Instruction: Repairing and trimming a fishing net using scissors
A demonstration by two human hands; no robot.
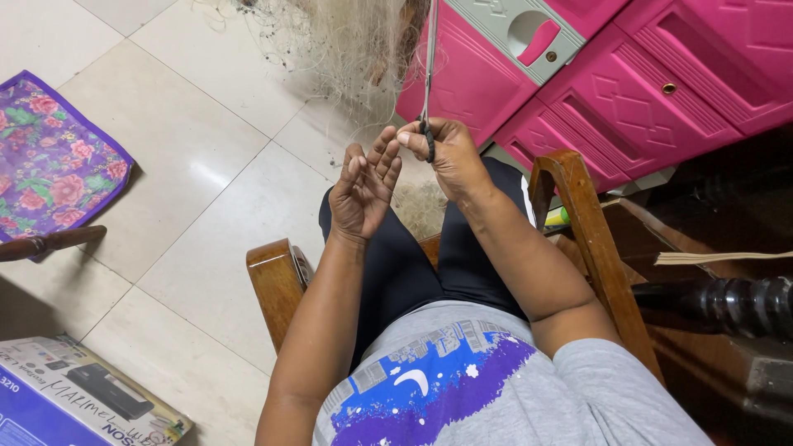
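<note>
I sit in a wooden armchair (277, 281). My right hand (446, 157) is closed around the dark handles of a pair of scissors (429, 74), whose long metal blades point up and away. My left hand (363, 190) is raised beside it, palm toward me, fingers spread and touching fine threads of a pale fishing net (347, 41). The net hangs in front of me from the top of the view down to a bunched part (420, 206) between my knees.
A pink plastic drawer cabinet (628, 83) stands ahead on the right. A floral purple bag (49, 157) lies on the tiled floor at left, and a printed cardboard box (74, 396) sits at lower left. Dark carved wooden furniture (719, 306) is at my right.
</note>
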